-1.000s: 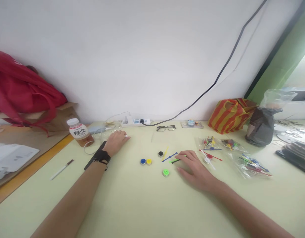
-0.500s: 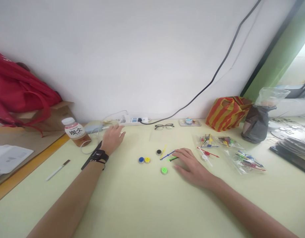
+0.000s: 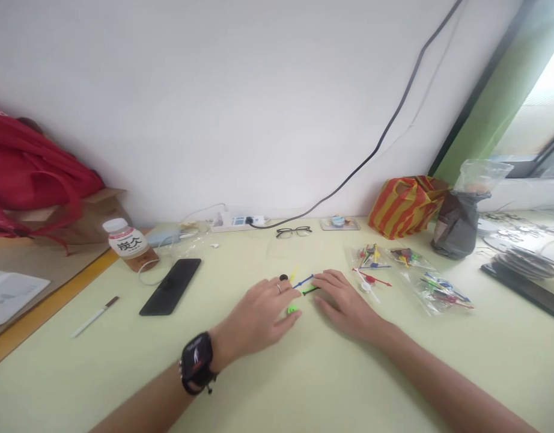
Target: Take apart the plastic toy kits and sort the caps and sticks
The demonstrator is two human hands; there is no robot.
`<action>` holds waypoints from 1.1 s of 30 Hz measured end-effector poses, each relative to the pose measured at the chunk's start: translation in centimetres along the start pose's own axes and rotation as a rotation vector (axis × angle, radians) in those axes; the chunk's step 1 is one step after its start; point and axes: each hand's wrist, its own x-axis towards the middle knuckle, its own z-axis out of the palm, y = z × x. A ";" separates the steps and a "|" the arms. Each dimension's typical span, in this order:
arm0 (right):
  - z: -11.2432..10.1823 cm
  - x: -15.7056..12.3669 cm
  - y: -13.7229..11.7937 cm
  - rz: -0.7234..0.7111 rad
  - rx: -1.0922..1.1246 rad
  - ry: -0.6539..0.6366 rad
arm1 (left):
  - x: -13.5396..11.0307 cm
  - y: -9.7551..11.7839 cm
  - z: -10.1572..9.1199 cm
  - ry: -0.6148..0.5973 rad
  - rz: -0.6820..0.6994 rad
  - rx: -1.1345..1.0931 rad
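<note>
My left hand [image 3: 259,313] reaches over the middle of the table, palm down, thumb apart from the fingers. It is above or beside a small green disc-shaped piece [image 3: 292,310], part of which shows between thumb and fingers. A black round piece [image 3: 283,278] peeks out past its knuckles. My right hand [image 3: 342,304] lies on the table with its fingers stretched out. At its fingertips are a blue arrow pointer [image 3: 304,281] and a dark pointer [image 3: 309,290] with a green one alongside. A yellow pointer [image 3: 294,274] lies just left of the blue one.
Bags of colored pointers [image 3: 446,291] lie to the right, beside loose red and white pointers [image 3: 369,280]. A phone [image 3: 171,287], a pen [image 3: 95,316] and a drink bottle [image 3: 129,245] are on the left. Glasses [image 3: 294,232] and a power strip [image 3: 236,223] sit near the wall.
My left hand has come from above the phone to the middle of the table, uncovering the phone. It now hides the blue and yellow round pieces. My right hand stays about where it was.
</note>
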 end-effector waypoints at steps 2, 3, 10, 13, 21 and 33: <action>0.2 0.0 0.3 0.004 -0.005 0.011 | -1.4 1.1 1.2 -0.026 -0.007 0.017; 0.3 0.0 0.5 0.013 -0.003 0.017 | -2.0 1.3 1.7 -0.029 -0.008 0.013; 0.9 0.0 1.5 0.081 -0.003 0.051 | -2.6 0.2 3.0 0.021 0.025 -0.003; 0.7 0.0 1.4 0.077 -0.003 0.084 | -2.5 0.3 2.9 0.007 -0.007 -0.022; -0.4 -0.1 0.2 0.202 0.129 0.173 | -3.1 0.4 3.4 0.066 -0.253 -0.462; -1.0 -0.5 -5.4 0.061 0.480 -0.019 | -2.3 0.6 4.3 0.128 -0.402 -0.962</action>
